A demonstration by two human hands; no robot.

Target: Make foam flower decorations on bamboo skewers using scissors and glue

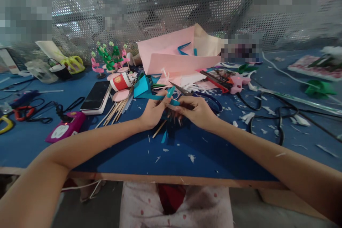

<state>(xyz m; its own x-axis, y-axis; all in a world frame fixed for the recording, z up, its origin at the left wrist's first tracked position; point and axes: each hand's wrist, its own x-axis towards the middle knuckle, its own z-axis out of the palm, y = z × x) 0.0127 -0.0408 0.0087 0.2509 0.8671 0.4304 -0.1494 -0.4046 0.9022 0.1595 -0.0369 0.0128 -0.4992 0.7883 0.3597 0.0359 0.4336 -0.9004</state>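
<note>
Blue desk [203,166] has paper scraps [191,157] about; L fingers [163,104] & R fingers [184,111] pinch teal strip [175,102] btwn them, scissors [182,89] just beyond, prob. mid-shaping, so next move likely needs steady tension.

Lighting is dim, bright spots pierce the perforated screen [165,9], and picture edges stretch.

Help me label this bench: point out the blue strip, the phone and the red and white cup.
Blue strip [175,103], head view: its right part.
Phone [95,94], head view: its dark screen.
Red and white cup [121,82], head view: its red band.
</note>
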